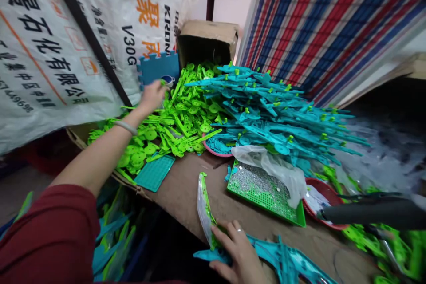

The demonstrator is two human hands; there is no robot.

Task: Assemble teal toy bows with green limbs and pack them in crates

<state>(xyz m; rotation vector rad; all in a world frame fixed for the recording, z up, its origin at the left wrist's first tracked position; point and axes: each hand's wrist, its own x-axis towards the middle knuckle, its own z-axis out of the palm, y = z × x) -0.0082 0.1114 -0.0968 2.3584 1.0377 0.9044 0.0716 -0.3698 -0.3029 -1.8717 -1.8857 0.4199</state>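
Green perforated tray [256, 194] as datum | nearside-left: right hand [238, 248], fingers gripping turquoise moulding [271, 250] | beyond, leftward: left hand [154, 96] beside heaped lime mouldings [196, 106], finger closure I cannot tell

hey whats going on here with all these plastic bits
A person's left hand is by the heap of green plastic parts; whether it grips one is unclear. The right hand rests on a blue plastic part and a green piece. Beyond it sit a perforated green tray and a heap of blue parts.
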